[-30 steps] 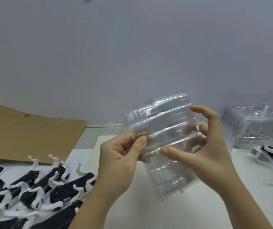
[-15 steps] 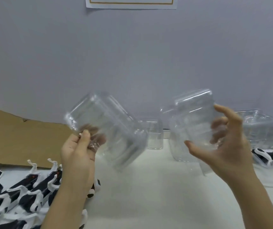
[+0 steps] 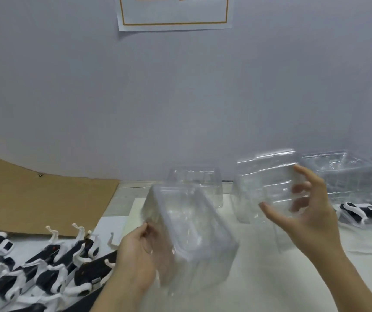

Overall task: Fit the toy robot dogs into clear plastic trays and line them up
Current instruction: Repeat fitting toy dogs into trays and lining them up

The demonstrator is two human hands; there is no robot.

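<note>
My left hand [image 3: 138, 255] grips one clear plastic tray [image 3: 189, 233] by its left edge, low over the white table. My right hand [image 3: 308, 212] holds a second clear tray [image 3: 268, 183] up in the air, thumb in front and fingers curled behind it. Several black-and-white toy robot dogs [image 3: 43, 269] lie in a row at the bottom left. One more robot dog [image 3: 365, 211] lies at the right, in a clear tray as far as I can tell.
Another clear tray [image 3: 203, 179] stands at the back centre and a stack of clear trays [image 3: 342, 174] at the back right. A brown cardboard sheet [image 3: 34, 199] lies at the left. A grey wall with a paper notice [image 3: 173, 14] closes the back.
The stacked trays came apart into one per hand. My left hand has since brought its tray down and to the centre; my right hand stays raised at the right.
</note>
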